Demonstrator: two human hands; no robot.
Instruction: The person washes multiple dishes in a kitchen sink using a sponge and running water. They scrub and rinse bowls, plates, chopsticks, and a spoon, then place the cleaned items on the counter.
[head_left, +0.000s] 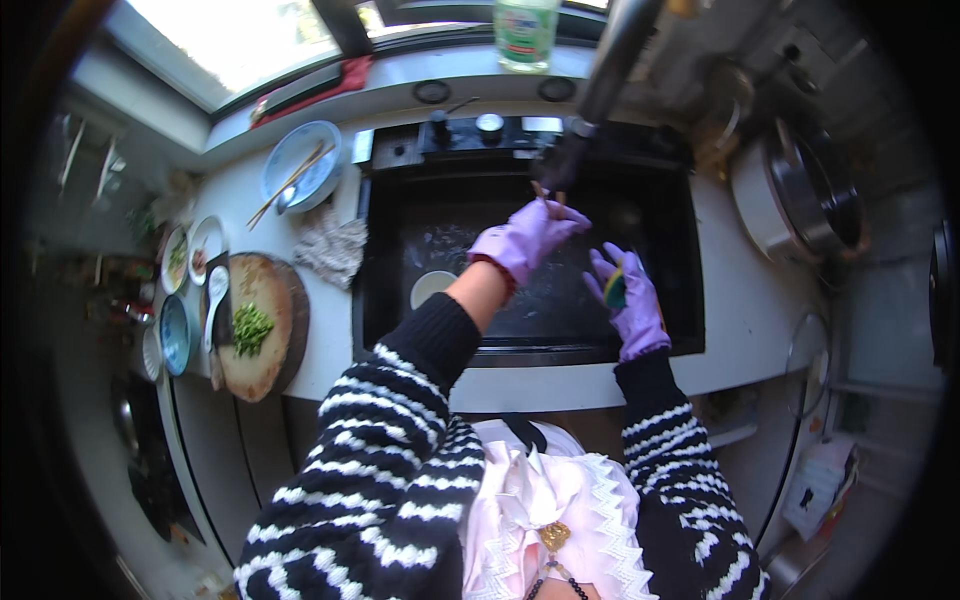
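A lilac rubber glove covers my left hand (529, 229), which is over the black sink (390, 300) below the faucet (619, 60). Its fingers are closed on thin wooden sticks that look like chopsticks (538, 190); only their ends show. My right hand (636, 300), in a matching glove, is above the sink's right side with a green and yellow sponge (615, 289) held against the palm. Left of my left forearm, a white bowl (433, 288) sits in the sink, partly covered by the sleeve.
Left of the sink are a grey cloth (334, 247), a blue-white bowl (322, 176) with chopsticks and a spoon across it, and a round wooden chopping board (262, 375) bearing chopped greens (253, 328). A large pot (761, 195) stands right; a detergent bottle (526, 37) stands behind.
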